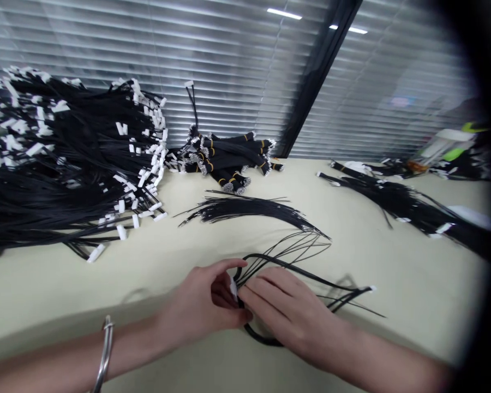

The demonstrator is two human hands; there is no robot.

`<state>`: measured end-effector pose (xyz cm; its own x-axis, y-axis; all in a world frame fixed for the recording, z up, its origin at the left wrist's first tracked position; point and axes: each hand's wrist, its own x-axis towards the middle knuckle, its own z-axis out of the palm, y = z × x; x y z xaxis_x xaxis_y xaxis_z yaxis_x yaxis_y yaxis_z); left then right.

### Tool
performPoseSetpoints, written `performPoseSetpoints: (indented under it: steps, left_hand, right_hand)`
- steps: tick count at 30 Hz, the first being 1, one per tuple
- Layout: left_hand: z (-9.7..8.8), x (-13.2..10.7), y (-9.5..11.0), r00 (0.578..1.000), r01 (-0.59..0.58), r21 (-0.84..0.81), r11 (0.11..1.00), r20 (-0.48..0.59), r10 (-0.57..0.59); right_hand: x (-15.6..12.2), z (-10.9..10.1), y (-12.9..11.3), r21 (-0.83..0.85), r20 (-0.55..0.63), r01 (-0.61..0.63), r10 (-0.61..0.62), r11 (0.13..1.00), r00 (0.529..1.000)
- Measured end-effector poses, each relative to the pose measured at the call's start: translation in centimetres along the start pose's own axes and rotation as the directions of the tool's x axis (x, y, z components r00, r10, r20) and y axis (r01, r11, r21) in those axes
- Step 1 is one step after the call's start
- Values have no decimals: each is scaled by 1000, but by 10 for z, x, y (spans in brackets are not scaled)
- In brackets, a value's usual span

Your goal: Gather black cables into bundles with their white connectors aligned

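My left hand [207,297] curls around a white connector [233,287] at the end of a black wire harness [306,268]. Close against it, my right hand [288,305] pinches thin black wires just at the connector; its fingertips partly hide the wire ends. The harness loops out to the right, ending in a small white tip [372,288]. Several thin loose wires [306,245] fan up and away from between my hands. Just beyond them lies a bunch of cut black wires [249,210] with bare metal ends.
A large heap of black cables with white connectors [85,158] fills the left of the table [180,245]. At the back are yellow-banded wire bundles [233,153]. More black cables [396,202] lie at right, near a clear container [444,147]. A window with blinds [229,60] stands behind.
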<state>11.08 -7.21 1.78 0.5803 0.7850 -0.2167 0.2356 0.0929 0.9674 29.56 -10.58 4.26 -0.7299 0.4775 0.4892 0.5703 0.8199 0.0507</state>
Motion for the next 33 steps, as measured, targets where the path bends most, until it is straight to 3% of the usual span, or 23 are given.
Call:
performPoseSetpoints:
  steps: [3,6,10,13,18,21,25,29,33]
  left_hand:
    - [-1,-1,4,1000,15,-117,993,4,-15]
    - [-3,-2,8,996,89,-164,982,11,-88]
    - [-5,-3,13,994,89,-157,984,-44,-97]
    - [-4,-5,15,996,38,-247,968,-63,-55]
    - [-4,-7,14,997,-2,-398,917,-69,-28]
    - [-6,-7,11,997,-74,-456,887,-27,69]
    - [-6,-9,10,989,-117,-612,782,3,150]
    - [-5,-12,10,979,22,-708,706,159,129]
    - [-6,-16,13,939,171,-702,691,329,102]
  right_hand:
    - [0,-10,-8,3,-189,134,-131,991,973]
    - [-3,-10,-18,38,-203,184,-172,982,964]
    - [-6,4,-19,-122,-72,3,-12,993,997]
    - [-6,12,-14,-148,-26,-160,158,976,987]
    - [-4,5,-13,-77,-80,-167,161,983,984]
    - [-2,-3,-14,-71,-142,-153,142,986,980]
    - [-1,-8,-12,-48,-168,-126,116,991,979]
    - [-1,-13,-10,-60,-240,-36,20,998,971]
    - [-4,-20,-11,-165,-323,81,-131,983,937]
